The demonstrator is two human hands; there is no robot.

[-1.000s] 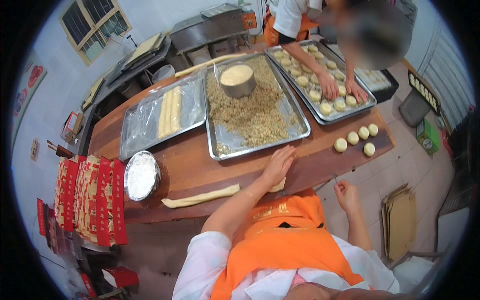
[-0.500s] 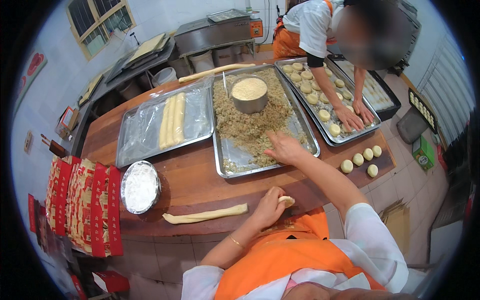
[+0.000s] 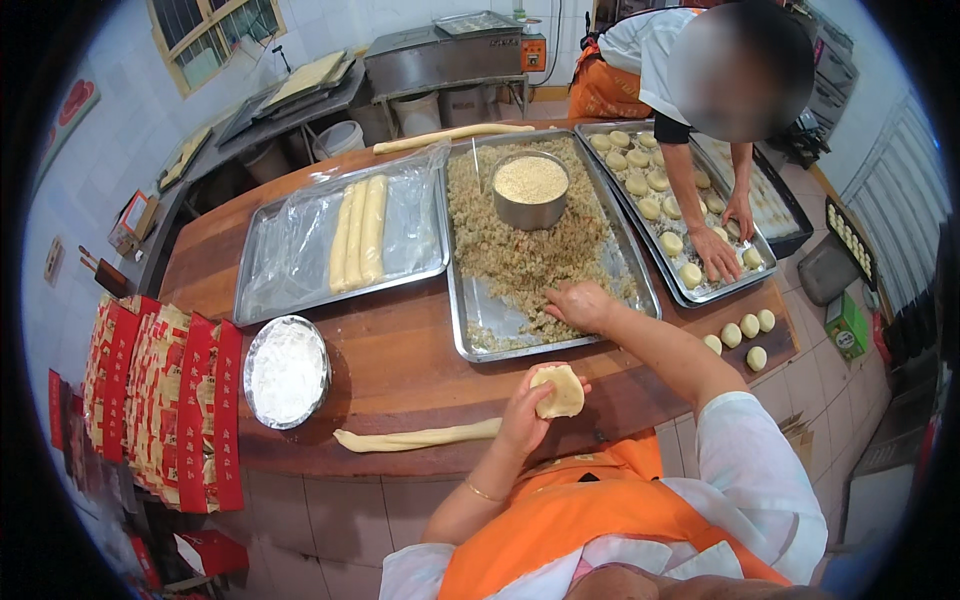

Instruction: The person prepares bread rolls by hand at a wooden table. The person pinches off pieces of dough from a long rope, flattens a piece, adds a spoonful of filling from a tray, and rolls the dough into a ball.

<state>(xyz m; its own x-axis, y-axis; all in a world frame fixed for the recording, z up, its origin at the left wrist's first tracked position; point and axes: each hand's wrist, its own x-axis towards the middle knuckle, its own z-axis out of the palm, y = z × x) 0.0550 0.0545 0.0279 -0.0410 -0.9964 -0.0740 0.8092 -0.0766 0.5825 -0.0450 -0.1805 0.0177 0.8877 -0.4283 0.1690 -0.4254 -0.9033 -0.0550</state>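
Observation:
My left hand (image 3: pixel 522 415) is closed around a flattened round of pale dough (image 3: pixel 562 392), held tilted above the table's near edge. My right hand (image 3: pixel 585 306) reaches into the near part of a metal tray (image 3: pixel 560 351), its fingers curled into brown crumbly filling (image 3: pixel 525 258). In that filling stands a round metal pot (image 3: pixel 530 213) of pale grains. Below and left of my left hand, a rope of dough (image 3: pixel 405 439) lies on the wooden table (image 3: pixel 390 385). A bowl of white flour (image 3: pixel 287 372) sits farther left.
A plastic-covered tray (image 3: pixel 290 255) holds dough rolls at left. On the right, a co-worker's hands (image 3: pixel 718 250) press among dough rounds on another tray (image 3: pixel 700 298). Several small dough balls (image 3: pixel 749 325) sit at the table's right corner. Red-and-gold packaging (image 3: pixel 165 400) stands at the left edge.
My left hand has lifted and turned, bringing the dough round's flat face into view. My right hand's fingers have curled more into the filling. The co-worker's hands have shifted on their tray.

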